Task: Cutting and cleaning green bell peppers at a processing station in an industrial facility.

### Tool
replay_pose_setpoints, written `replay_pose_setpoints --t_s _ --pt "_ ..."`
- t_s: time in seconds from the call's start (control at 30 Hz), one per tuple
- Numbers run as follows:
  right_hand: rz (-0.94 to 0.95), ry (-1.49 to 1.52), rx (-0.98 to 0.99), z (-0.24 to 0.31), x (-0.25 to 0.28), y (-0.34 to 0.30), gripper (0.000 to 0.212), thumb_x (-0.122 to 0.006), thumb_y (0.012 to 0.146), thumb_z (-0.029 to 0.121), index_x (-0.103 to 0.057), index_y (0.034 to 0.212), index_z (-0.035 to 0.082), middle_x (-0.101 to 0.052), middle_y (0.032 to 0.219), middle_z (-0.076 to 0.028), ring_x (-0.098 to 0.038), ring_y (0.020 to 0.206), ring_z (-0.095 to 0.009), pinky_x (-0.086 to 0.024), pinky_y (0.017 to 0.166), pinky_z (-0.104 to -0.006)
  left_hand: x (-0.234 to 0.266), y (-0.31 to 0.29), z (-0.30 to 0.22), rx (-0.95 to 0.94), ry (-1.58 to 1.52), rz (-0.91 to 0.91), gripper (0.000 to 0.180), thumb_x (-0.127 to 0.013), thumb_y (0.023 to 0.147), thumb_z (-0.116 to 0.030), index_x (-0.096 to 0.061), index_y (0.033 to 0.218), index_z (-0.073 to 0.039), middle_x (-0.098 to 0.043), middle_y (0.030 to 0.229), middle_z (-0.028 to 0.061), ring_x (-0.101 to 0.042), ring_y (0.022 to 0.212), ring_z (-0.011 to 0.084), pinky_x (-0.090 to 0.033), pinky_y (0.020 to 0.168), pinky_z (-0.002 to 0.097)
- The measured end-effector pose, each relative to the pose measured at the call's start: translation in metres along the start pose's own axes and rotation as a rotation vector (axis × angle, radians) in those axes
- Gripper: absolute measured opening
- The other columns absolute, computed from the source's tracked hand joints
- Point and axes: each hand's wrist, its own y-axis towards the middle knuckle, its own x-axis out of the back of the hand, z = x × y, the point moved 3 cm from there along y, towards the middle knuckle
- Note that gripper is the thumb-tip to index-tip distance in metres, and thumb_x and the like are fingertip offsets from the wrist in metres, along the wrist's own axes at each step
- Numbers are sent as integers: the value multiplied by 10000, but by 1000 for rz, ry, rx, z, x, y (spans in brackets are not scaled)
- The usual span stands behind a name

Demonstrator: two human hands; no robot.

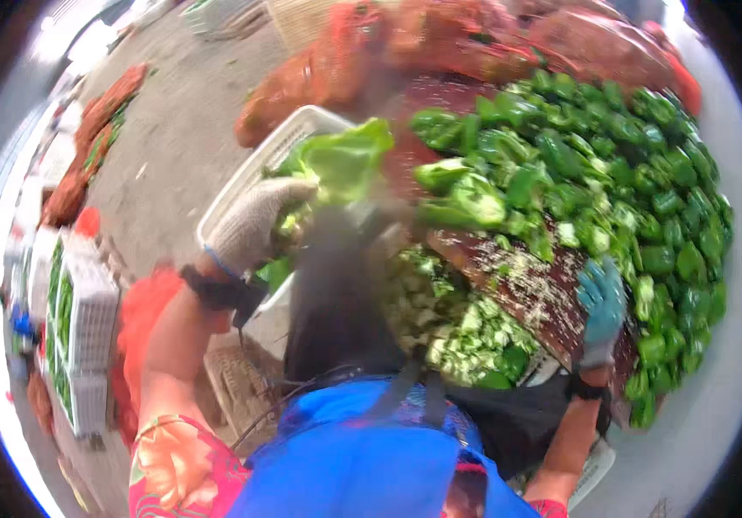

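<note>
My left hand (258, 220), in a pale knit glove, is curled over the white plastic basket (231, 190). Its fingers close on a piece of green pepper; a large bright green pepper piece (349, 155), blurred, shows just beyond the fingertips. My right hand (602, 298), in a teal-coated glove, rests at the right side of the dark red board (552, 319), fingers stretched out beside the heap of green peppers (664, 203). Cut-open pepper halves (474, 198) lie at the heap's near left edge. Pale seeds (526, 268) are scattered over the board.
Below the board, pale pepper cores (483, 341) fill a container between my legs. Red mesh sacks (328, 78) stand behind the basket and heap. At the left are stacked white crates (86, 319) with green produce and a long red sack (86, 164) on the concrete floor (181, 112).
</note>
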Motion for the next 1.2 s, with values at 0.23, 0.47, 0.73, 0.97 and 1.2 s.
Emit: replay_pose_setpoints --t_s 0.23,0.47,0.73,0.97,1.2 --pt "47 -218 16 -4 -17 5 548 -428 1081 392 -441 1515 59 -575 1410 -143 -616 1173 -213 -496 950 -316 166 -24 9 -142 339 -512 231 -655 914 -288 -724 895 -68 -626 646 22 -573 481 114 -449 413 269" --pt "23 -261 -83 -21 -24 16 537 -483 1063 392 -461 1504 86 -587 1399 -109 -611 1174 -190 -486 922 -300 235 11 141 -202 499 -479 273 -651 910 -290 -737 993 -45 -679 791 37 -628 635 134 -509 531 306" --pt "-42 -259 -102 -18 12 9 514 -463 1071 384 -482 1488 85 -597 1374 -125 -625 1127 -207 -509 906 -325 189 65 200 -176 379 -202 691 -583 999 -489 -443 1496 -30 -514 1445 145 -530 1284 224 -453 1036 324" --pt "98 -183 -133 -9 -40 11 460 -483 1055 274 -522 1418 -6 -680 1263 -137 -703 997 -181 -563 790 -265 155 62 104 -333 399 -595 282 -652 966 -238 -718 1136 -23 -711 985 58 -652 890 128 -521 805 268" --pt "257 -27 -181 -22 -109 -8 447 -532 1053 269 -532 1391 -23 -708 1171 -128 -716 927 -180 -575 733 -252 -94 81 17 -633 750 52 225 -662 962 -210 -719 1024 -2 -706 833 42 -628 744 86 -513 698 271"
